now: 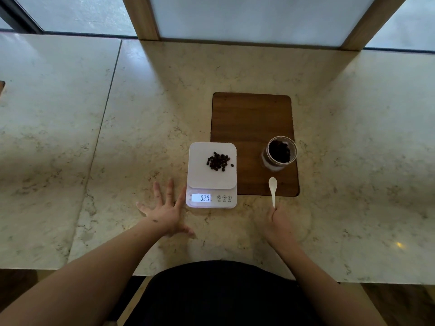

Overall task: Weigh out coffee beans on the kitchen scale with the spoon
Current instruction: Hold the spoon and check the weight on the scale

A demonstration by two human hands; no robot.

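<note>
Left hand (pixel 167 214) lay spread flat beside the scale (pixel 211 175) holding coffee beans (pixel 219 161); right hand (pixel 277 218) gripped a white spoon (pixel 273 188).

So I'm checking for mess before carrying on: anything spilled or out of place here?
Nothing spilled. The dark coffee beans lie loose in a small heap on the white kitchen scale platform, with no dish under them, one bean slightly apart. None are on the marble counter.

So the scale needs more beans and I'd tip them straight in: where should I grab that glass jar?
Wrap the glass jar around its side wall, below the open rim, coming from its near right side. It stands upright and lidless, so the mouth gives no hold.
</note>
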